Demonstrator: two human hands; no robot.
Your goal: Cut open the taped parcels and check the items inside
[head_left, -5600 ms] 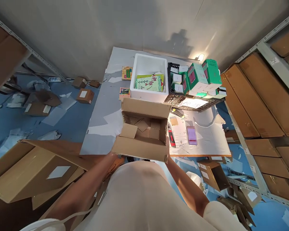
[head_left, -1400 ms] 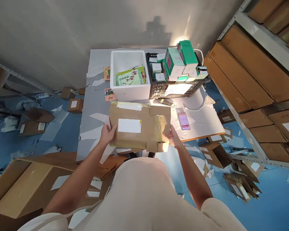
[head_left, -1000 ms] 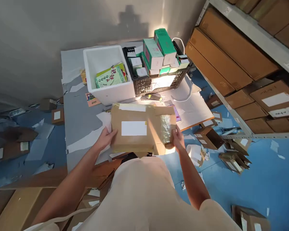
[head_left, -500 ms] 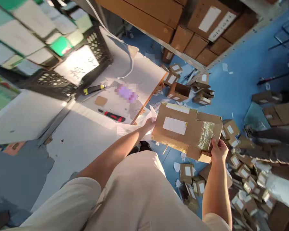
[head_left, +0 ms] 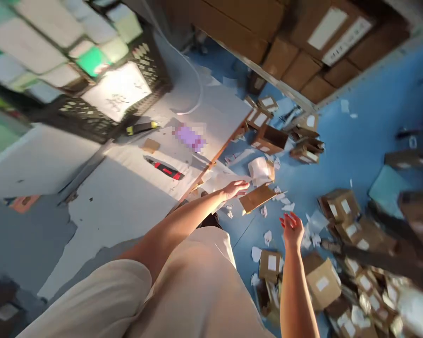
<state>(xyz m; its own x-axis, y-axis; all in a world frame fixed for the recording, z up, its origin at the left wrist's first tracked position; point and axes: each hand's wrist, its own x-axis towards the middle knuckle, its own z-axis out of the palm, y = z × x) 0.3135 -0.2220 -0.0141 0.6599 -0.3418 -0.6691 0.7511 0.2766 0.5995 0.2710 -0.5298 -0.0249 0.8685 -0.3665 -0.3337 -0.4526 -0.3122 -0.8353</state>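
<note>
Below and between my hands is a flattened cardboard box (head_left: 257, 198), seen nearly edge-on and apart from both of them. My left hand (head_left: 234, 189) reaches out past the table edge, open, its fingers stretched and nothing in them. On the other side my right hand (head_left: 292, 228) hangs over the floor, open and empty, with fingers apart and slightly bent. White paper (head_left: 261, 170) lies beyond the cardboard, against a small carton. A red and black utility knife (head_left: 165, 170) rests on the white table (head_left: 127, 197), left of my left hand.
On the table are a yellow and black cutter (head_left: 141, 127), a small cardboard scrap (head_left: 151, 145) and a blurred purple item (head_left: 189, 137). A black crate (head_left: 81, 117) of small boxes stands at upper left. Cartons (head_left: 320, 281) and paper scraps litter the blue floor (head_left: 338, 155). Shelved boxes (head_left: 282, 56) are above.
Both hands have let go of the cardboard box, which has dropped away from them toward the floor. My right hand has moved left and down; my left hand has opened and shifted slightly right.
</note>
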